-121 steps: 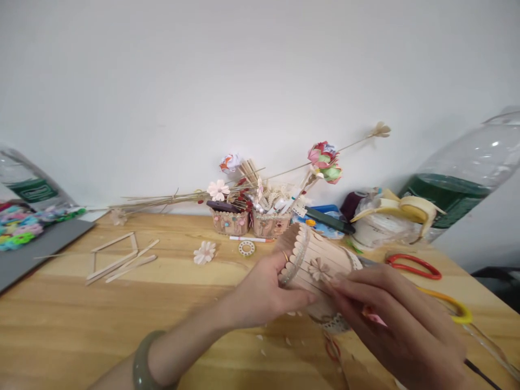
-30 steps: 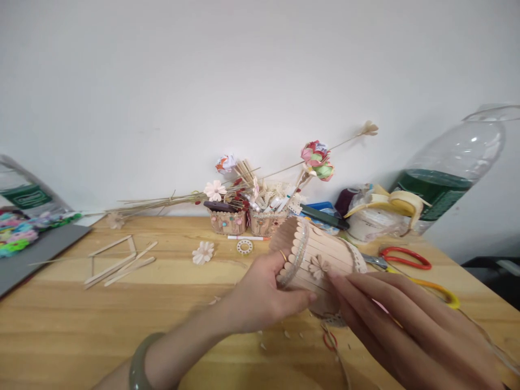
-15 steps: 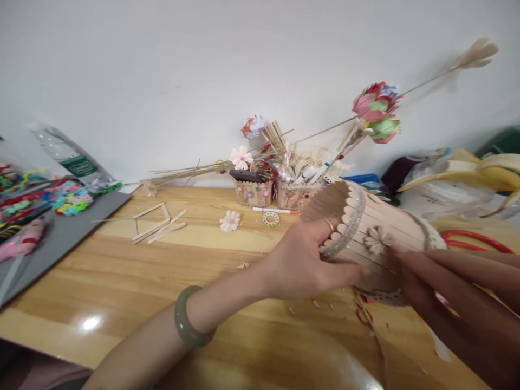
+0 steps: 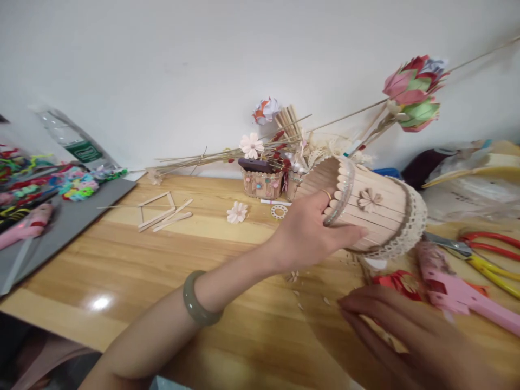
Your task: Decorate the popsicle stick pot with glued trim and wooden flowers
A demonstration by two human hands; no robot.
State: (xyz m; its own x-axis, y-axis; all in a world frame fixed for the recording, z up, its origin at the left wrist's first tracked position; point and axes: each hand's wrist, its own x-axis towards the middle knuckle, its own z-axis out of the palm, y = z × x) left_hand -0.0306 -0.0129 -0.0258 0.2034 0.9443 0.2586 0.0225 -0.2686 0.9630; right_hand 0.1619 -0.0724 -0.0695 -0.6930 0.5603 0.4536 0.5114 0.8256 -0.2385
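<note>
My left hand grips the rim of a round craft-stick pot, its thumb outside. The pot is tilted on its side above the table, mouth to the left. Glittery trim circles its rim, lace circles its base, and a small wooden flower sits on its side. At the lower right my right hand, slightly blurred, is low over the table, apart from the pot. Its fingers are loosely bent with a gap between them, and I see nothing held. Small loose petals lie near its fingertips.
Right of the pot lie scissors with red and yellow handles and a pink glue gun. A decorated stick box stands at the back near a white flower. Joined craft sticks lie left; a grey board holds colourful pieces.
My right hand has left the pot's side and moved down toward the table. The pot, still in my left hand, is raised slightly, and its flower is now uncovered. The view has shifted.
</note>
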